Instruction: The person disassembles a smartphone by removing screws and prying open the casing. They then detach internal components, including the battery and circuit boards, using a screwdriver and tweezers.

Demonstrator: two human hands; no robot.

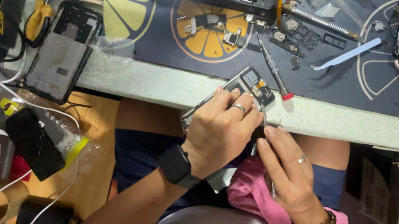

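Head: left hand (219, 131) fingers closed round phone (246, 85)

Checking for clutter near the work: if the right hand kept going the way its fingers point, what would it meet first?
Probably the opened phone held by the left hand; the right hand points up-left toward it.

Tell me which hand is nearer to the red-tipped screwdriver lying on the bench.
Right. The right hand sits below the red-tipped screwdriver, its fingertips closest to the red end. The left hand grips the opened phone, beside it but slightly farther off.
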